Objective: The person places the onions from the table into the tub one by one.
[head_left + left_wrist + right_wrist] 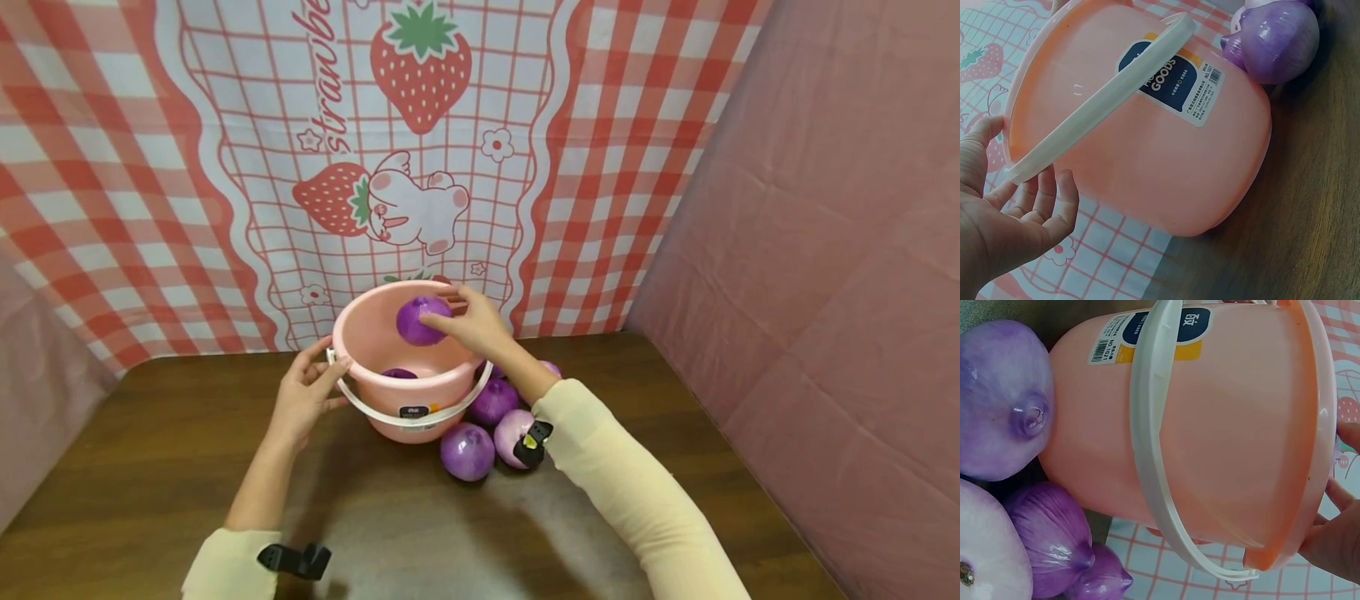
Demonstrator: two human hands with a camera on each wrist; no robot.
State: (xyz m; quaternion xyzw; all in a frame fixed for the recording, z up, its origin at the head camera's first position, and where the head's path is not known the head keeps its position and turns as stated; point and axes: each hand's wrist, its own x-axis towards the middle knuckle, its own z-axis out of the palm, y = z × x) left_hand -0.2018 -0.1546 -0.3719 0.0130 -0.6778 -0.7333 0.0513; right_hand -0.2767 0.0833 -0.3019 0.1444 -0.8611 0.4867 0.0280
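Observation:
A pink plastic bucket (416,392) with a white handle (408,422) stands on the wooden table. My left hand (303,396) grips its rim at the left side, thumb on the rim and fingers below, by the handle's end; the left wrist view shows this hand (1016,206) close up. Over the bucket's opening, my right hand (474,325) holds a purple onion (420,321) between thumb and fingers. In the right wrist view only part of that hand (1338,537) shows, behind the rim, and the onion is hidden. Another purple onion (400,373) lies inside the bucket, mostly covered by the front rim.
Several onions lie against the bucket's right side, among them a light purple one (467,452), a pale one (513,437) and a darker one (495,402). A strawberry-print checked cloth (420,167) hangs behind the table (187,450). Pink cloth (810,250) covers the right side.

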